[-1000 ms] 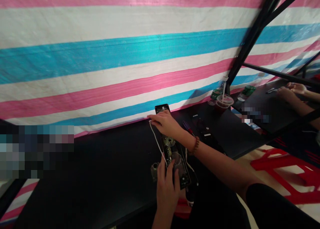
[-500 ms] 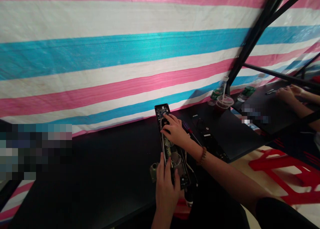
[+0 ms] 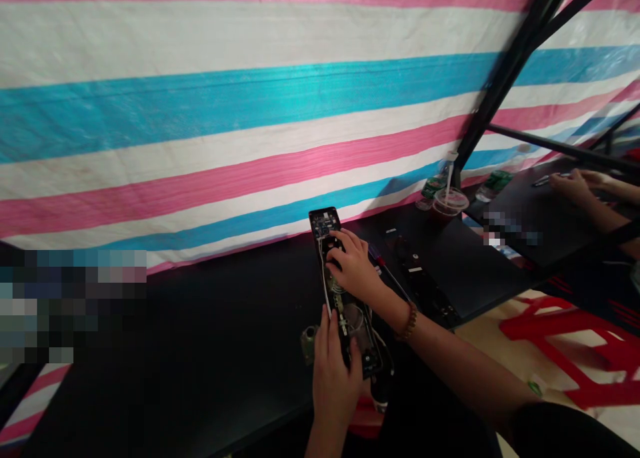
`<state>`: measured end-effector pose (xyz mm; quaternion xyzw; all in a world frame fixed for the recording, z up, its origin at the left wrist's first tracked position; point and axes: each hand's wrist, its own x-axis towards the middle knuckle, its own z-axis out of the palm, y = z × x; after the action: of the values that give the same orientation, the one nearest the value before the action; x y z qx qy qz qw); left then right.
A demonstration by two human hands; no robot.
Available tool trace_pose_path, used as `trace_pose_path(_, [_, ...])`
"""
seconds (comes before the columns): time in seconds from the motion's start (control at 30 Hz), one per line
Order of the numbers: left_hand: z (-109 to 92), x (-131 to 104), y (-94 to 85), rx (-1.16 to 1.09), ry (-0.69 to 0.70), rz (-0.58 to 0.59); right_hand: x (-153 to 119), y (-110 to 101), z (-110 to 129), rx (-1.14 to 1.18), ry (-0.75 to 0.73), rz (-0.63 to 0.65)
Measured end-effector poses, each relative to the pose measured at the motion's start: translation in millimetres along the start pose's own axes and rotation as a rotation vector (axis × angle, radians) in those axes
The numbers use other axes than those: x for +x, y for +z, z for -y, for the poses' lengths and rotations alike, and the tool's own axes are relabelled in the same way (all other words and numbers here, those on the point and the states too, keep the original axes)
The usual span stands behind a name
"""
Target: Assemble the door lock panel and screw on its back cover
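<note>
A long, narrow black device housing [image 3: 323, 219], opened up, lies slanted at the table's edge with a circuit board [image 3: 323, 229] at its far end. Along its left side runs a white cable [image 3: 325, 281]. My left hand [image 3: 334, 371] grips the near end, its fingers along the left side and its thumb over the inside. Over the upper half is my right hand [image 3: 354, 266], fingers bent and apart, the fingertips touching the area below the board. Part of the inside is hidden beneath both hands. A small greenish part [image 3: 309, 343] sits left of the housing.
Right of the housing lie a screwdriver [image 3: 377, 255] and a long black panel [image 3: 425, 285]. Farther back stand a lidded drink cup [image 3: 449, 203] and a plastic bottle [image 3: 431, 186]. Another person's hands [image 3: 575, 183] are at the neighbouring table. A red stool [image 3: 555, 331] stands at right.
My right hand has shifted slightly right and back towards me, uncovering more of the white cable and board. My left hand stays on the near end.
</note>
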<state>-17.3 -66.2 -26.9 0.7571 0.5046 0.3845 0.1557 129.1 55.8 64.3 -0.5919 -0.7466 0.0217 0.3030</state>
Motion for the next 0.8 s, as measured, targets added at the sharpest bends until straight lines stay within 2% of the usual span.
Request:
trace_pose_path(0.2, [0, 0, 1.5, 0.015, 0.015, -0.012, 3, 14, -4, 0.029, 0.079, 0.088])
trace_pose_path(0.33, [-2, 2, -1.0, 0.016, 0.002, 0.028, 12, 18, -4, 0.127, 0.205, 0.134])
trace_pose_path(0.4, [-3, 2, -1.5, 0.026, -0.003, 0.043, 17, 16, -3, 0.178, 0.254, 0.121])
trace_pose_path(0.5, [-3, 2, -1.3, 0.026, -0.01, 0.04, 26, 8, -2, 0.257, 0.263, 0.027])
trace_pose_path(0.57, [-3, 2, -0.9, 0.022, -0.004, 0.033, 32, 2, 1, 0.283, 0.238, -0.038])
trace_pose_path(0.63, [-3, 3, -0.7, 0.026, 0.002, 0.033, 38, -2, 4, 0.314, 0.175, -0.046])
trace_pose_path(0.8, [-2, 2, 0.1, 0.025, 0.003, 0.052, 40, 4, 13, 0.491, -0.131, 0.107])
